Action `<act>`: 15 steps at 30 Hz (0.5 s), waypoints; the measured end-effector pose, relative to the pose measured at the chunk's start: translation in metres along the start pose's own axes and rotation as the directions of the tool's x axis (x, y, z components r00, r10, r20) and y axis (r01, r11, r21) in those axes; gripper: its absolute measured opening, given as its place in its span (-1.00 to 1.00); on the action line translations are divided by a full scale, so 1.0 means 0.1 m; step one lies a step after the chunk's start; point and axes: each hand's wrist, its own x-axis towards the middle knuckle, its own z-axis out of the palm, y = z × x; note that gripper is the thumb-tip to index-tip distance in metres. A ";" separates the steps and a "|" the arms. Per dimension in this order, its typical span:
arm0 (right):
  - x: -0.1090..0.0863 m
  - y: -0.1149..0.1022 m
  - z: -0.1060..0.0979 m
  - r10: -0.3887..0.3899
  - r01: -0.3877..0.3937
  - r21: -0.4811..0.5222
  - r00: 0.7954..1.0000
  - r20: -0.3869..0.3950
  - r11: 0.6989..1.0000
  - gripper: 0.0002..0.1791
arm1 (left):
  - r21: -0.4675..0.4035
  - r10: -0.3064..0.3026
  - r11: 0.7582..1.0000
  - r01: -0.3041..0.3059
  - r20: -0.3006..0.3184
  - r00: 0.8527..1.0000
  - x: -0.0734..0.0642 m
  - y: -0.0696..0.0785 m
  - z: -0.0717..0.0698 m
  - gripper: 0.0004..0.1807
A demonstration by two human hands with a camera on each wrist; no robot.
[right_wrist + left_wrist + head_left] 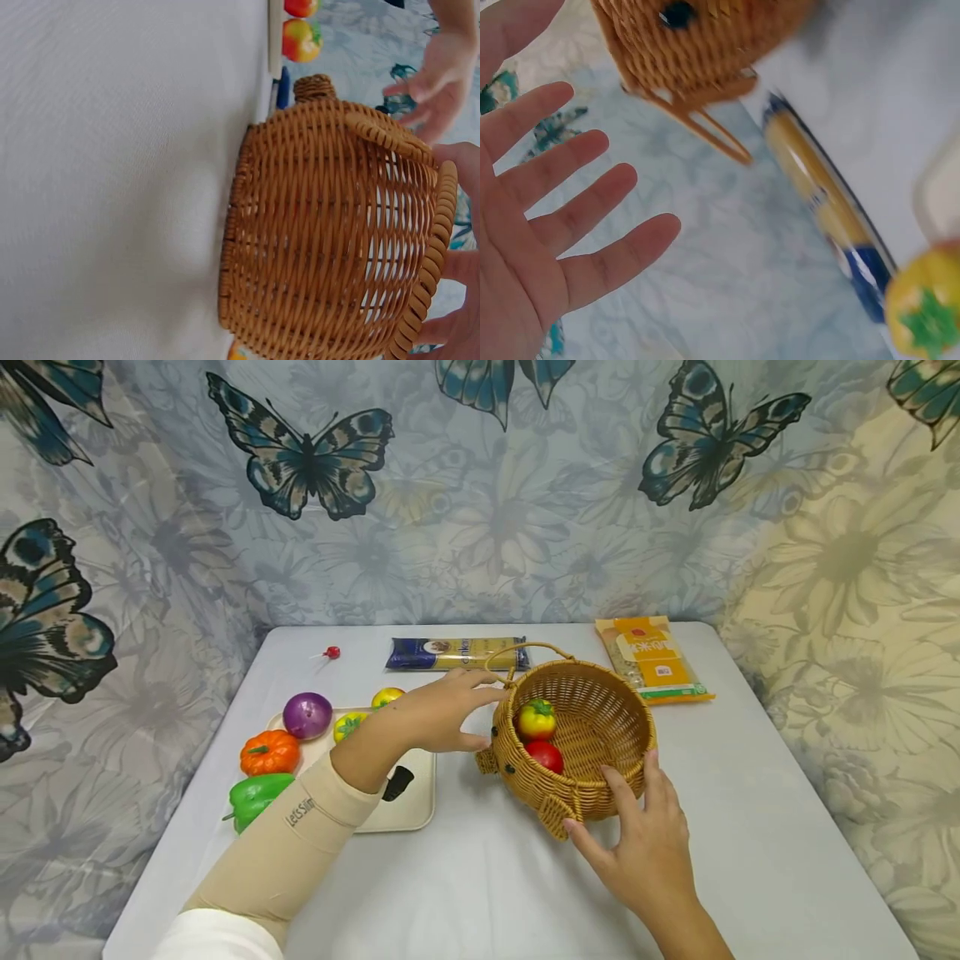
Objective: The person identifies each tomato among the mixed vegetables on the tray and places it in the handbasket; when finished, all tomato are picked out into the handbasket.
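A tan wicker basket (pixel 592 797) with small fins and a thin loop handle stands on the table, its mouth facing up. Inside it lie a yellow-red tomato-like fruit (pixel 537 720) and a red one (pixel 545 757). My left hand (pixel 442 710) is spread beside the basket's left rim and holds nothing; its stretched fingers show in the left wrist view. At the near right rim, my right hand (pixel 648 852) has its fingers spread, the fingertips at or over the edge. Whether they press on the wicker is hard to tell.
Left, a cream tray (pixel 420 810) lies partly under my forearm, with a purple onion (pixel 307 716), orange pumpkin (pixel 270 752), green pepper (pixel 258 795) and yellow-red fruits (pixel 387 697). Behind are a pasta pack (pixel 457 653), a yellow food bag (pixel 652 660) and a small red item (pixel 332 652).
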 end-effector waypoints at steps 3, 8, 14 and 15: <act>0.00 0.00 0.00 0.013 -0.013 0.002 1.000 0.003 1.000 -0.10 | -0.005 -0.047 0.999 0.047 -0.001 0.999 -0.09 -0.15 0.01 -0.18; 0.00 0.01 0.00 0.015 -0.015 0.006 1.000 -0.003 1.000 -0.11 | -0.045 -0.135 0.990 0.135 0.003 0.991 -0.21 -0.42 0.06 -0.17; 0.00 0.00 0.02 0.002 -0.002 0.018 1.000 -0.016 1.000 -0.10 | -0.080 -0.250 0.965 0.251 0.023 0.968 -0.29 -0.76 0.16 -0.18; 0.00 0.00 0.02 0.000 0.000 0.019 1.000 -0.017 1.000 -0.10 | -0.083 -0.266 0.960 0.267 0.027 0.964 -0.30 -0.81 0.18 -0.19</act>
